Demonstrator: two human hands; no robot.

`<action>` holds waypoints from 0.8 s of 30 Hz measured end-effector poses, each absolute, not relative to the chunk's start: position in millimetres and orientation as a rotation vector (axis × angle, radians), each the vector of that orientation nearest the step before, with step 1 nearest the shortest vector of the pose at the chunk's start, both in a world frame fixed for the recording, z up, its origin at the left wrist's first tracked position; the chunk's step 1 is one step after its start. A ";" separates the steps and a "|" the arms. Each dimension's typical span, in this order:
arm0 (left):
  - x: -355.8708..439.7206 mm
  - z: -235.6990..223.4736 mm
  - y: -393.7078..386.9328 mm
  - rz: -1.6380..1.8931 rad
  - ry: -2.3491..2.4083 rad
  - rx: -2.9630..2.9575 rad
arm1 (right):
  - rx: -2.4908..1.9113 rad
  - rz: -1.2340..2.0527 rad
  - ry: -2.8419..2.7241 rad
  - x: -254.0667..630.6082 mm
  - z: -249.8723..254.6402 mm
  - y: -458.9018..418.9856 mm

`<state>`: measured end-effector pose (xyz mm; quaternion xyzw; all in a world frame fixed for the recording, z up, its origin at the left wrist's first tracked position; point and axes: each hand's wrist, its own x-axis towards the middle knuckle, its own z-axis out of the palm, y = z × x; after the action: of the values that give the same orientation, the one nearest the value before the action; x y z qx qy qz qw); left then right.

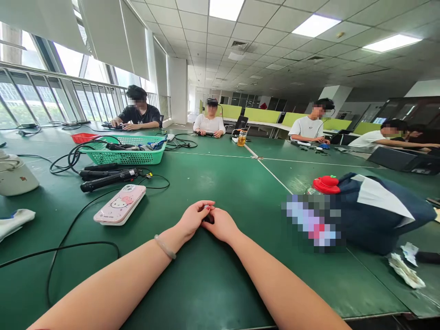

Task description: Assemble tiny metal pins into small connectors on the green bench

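Note:
My left hand and my right hand meet above the green table, with fingers curled inward against each other. Between them shows a bit of a small dark object; the fingers cover most of it, so its kind cannot be made out. A pale bangle circles my left wrist. To the left of my hands lies a phone in a pink case with a cartoon cat. Behind that phone are black cylindrical tool-like handles with a cable.
A green plastic basket holds cables and tools, with a red tray behind it. On the right stand a dark blue bag and a red-capped bottle. Crumpled tissue lies near the right edge. Several people sit around the table.

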<state>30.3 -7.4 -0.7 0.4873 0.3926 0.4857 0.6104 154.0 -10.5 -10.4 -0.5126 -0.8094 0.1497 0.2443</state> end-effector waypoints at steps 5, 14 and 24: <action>21.5 1.2 -5.0 1.124 0.802 0.998 | -1.390 0.408 -2.227 153.5 -10.4 -7.9; 10.1 1.3 1.3 1.149 1.129 1.355 | -1.436 0.513 -2.153 156.3 -13.9 -5.6; 8.3 -6.6 2.2 0.952 1.279 1.576 | -1.440 0.712 -2.076 167.8 -6.8 -3.6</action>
<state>8.3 2.2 -6.6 0.6331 0.5137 0.3824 0.4349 167.8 -3.6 -6.8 -0.5303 -0.7647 0.2622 0.2554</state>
